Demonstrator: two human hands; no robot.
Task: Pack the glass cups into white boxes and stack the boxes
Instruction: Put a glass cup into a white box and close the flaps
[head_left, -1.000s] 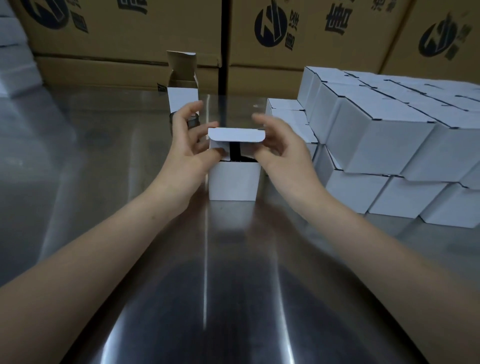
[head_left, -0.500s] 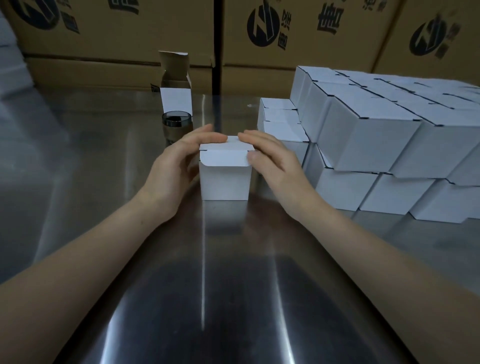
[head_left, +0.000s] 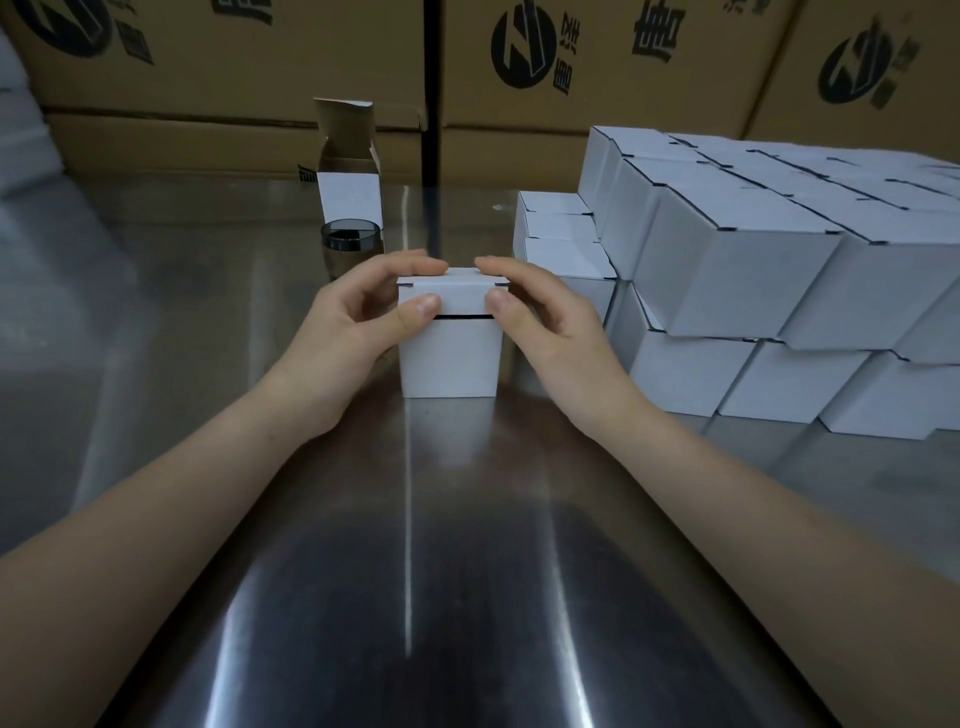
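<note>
one glass cup (head_left: 350, 244) stands behind-left of the white box (head_left: 449, 358); my left hand (head_left: 363, 317) and right hand (head_left: 545, 322) pinch its lid (head_left: 452, 291), flap not yet tucked; next i'd push it home, then lift it to the stack (head_left: 753, 270) right of the box

Inside of white box (head_left: 449, 358) hidden under lid flap. Lower part of glass cup (head_left: 349, 241) sits behind left hand (head_left: 358, 322). R edge cuts off stacked boxes (head_left: 753, 280), so count unclear. Top edge cuts cartons (head_left: 597, 104); print partly lost.
</note>
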